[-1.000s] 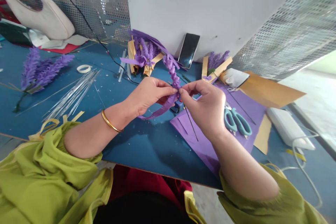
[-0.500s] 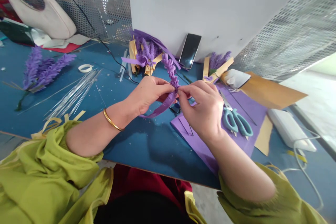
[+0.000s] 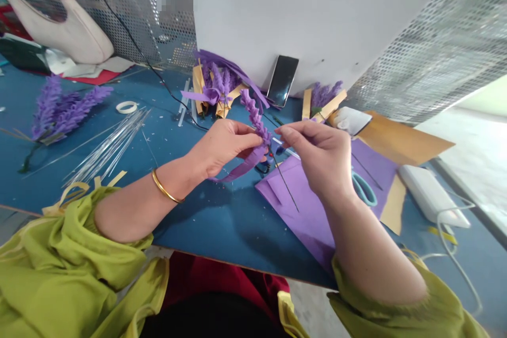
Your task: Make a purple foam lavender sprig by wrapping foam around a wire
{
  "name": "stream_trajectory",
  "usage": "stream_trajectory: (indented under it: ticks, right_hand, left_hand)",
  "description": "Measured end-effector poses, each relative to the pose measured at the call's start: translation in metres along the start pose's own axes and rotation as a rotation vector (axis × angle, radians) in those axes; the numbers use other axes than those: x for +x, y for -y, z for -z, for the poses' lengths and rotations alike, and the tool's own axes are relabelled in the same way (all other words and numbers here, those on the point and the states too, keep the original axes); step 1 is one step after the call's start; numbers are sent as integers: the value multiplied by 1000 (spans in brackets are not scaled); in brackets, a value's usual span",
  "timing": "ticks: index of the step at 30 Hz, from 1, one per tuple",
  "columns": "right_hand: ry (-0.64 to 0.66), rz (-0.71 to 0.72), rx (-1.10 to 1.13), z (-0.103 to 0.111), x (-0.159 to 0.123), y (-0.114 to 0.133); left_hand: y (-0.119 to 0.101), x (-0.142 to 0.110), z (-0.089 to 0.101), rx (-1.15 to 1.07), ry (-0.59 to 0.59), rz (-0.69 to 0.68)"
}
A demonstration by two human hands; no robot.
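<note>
My left hand pinches a purple lavender flower of curled material at its lower part. From the pinch a purple strip loops down beneath the hand. A thin dark wire stem slants from the flower down over purple sheet material. My right hand is just right of the flower and apart from it, thumb and forefinger pressed together; anything between them is too small to make out. Teal-handled scissors lie partly hidden behind my right hand.
Finished lavender, a tape roll and a wire bundle lie left. Wrapped bouquets and a phone stand at the back. Purple sheets, brown paper and a white box with cable are right.
My right hand has drawn away from the flower to the right and now covers more of the scissors. The wire stem shows more fully. My left hand still holds the flower.
</note>
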State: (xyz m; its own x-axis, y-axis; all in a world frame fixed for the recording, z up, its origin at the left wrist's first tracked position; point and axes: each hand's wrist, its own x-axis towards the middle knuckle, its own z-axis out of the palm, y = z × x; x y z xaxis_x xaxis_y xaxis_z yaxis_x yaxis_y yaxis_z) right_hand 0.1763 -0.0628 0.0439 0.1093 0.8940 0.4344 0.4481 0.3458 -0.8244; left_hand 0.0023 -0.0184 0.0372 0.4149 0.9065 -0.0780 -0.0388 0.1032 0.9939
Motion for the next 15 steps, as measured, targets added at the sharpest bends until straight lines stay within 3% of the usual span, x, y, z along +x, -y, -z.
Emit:
stream_trajectory:
  ticks: [6,15]
  right_hand:
    - [54,-110,98,-4,3,-12]
    - [121,-181,35,0,3,-6]
  left_hand:
    - [-2,-2,-1,87,-2,-37]
    - [-5,-2,-1,218,-57,-78]
